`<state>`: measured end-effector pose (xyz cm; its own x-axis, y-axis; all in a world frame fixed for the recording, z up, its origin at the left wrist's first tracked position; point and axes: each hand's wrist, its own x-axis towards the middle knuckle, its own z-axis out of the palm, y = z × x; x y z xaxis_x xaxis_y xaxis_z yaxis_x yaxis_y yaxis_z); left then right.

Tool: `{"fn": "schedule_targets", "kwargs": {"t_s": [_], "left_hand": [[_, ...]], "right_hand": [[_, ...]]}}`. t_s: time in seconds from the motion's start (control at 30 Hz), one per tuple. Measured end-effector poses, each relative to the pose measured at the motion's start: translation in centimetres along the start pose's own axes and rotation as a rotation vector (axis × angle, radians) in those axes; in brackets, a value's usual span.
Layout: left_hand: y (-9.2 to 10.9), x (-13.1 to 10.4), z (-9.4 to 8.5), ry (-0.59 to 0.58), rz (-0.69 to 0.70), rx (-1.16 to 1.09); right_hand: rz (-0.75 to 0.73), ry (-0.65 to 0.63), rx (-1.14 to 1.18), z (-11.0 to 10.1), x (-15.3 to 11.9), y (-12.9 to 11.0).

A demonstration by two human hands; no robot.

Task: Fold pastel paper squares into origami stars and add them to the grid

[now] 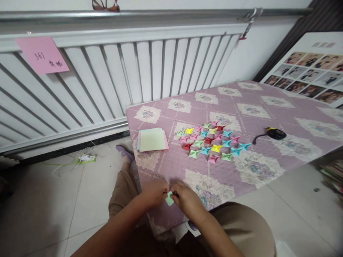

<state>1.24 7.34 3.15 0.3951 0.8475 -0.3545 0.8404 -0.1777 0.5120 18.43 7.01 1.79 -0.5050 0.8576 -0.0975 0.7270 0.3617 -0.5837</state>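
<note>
Near the table's front edge, a small folded piece of pale green paper point(169, 198) is pinched between both hands. My left hand point(155, 192) grips its left side with closed fingers. On its right side, the thumb and fingers of my right hand point(184, 196) are closed as well. Part of the paper is hidden behind the fingers. Beyond the hands, several small folded paper pieces point(207, 140) in green, pink, red, yellow and blue stand in rows. To their left lies a stack of square paper sheets point(152, 140), pale yellow-green on top.
A floral purple tablecloth point(170, 166) covers the table. A black object with a strap point(276, 133) lies at right. Behind stand a white radiator point(153, 68) and a photo board point(314, 69). Glasses point(105, 4) rest above the pipe. A power strip point(86, 159) with cables lies on the floor.
</note>
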Motion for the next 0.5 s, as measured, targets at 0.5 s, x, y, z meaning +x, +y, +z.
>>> {"fn": "schedule_targets", "kwargs": {"t_s": [0.5], "left_hand": [[-0.14,0.14,-0.11,-0.017,0.012,-0.003]], "right_hand": [[-0.021,-0.05,-0.118,-0.15,0.41,-0.14]]}}
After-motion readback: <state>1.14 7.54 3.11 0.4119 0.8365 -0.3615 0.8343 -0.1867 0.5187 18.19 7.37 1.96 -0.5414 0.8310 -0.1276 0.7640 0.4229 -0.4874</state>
